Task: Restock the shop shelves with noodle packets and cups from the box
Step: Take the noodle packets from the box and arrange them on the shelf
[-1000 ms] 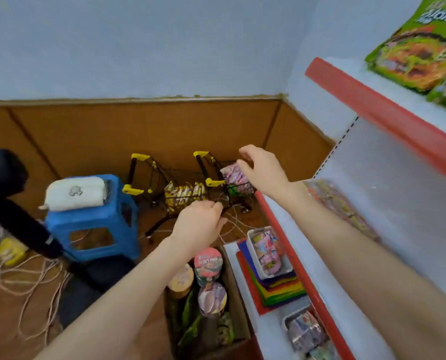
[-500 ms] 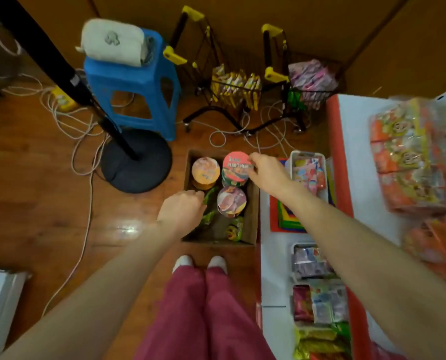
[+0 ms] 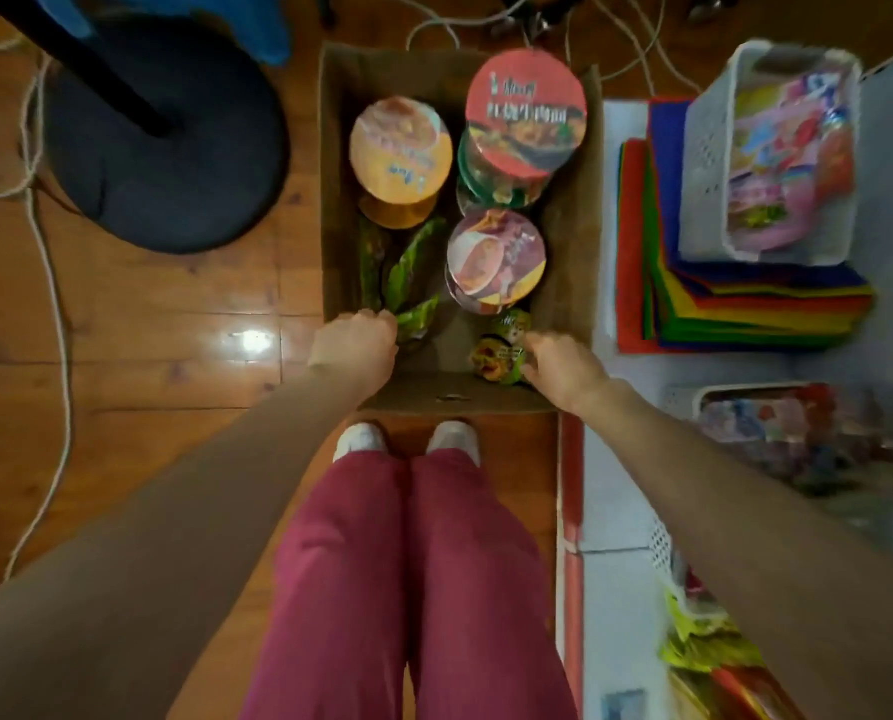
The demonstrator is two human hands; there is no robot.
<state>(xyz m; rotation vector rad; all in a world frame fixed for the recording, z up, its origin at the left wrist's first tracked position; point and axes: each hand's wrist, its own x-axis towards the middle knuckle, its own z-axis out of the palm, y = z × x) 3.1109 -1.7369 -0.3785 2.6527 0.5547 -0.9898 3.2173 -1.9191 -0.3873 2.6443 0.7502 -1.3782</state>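
An open cardboard box stands on the wooden floor just ahead of my feet. In it stand three noodle cups: a red-lidded one, an orange-lidded one and a pink-lidded one. Green noodle packets stand on edge along its left side. My left hand is at the near left corner, fingers curled on the nearest green packet's edge. My right hand closes over a small green and yellow packet at the near right corner.
The low white shelf with a red edge runs along the right, holding a white basket of snacks on stacked coloured sheets. A black round stand base and loose cables lie left of the box.
My view has tipped down from the wall and shelves onto the box. Both hands have dropped from mid-air into the box's near end, onto the packets.
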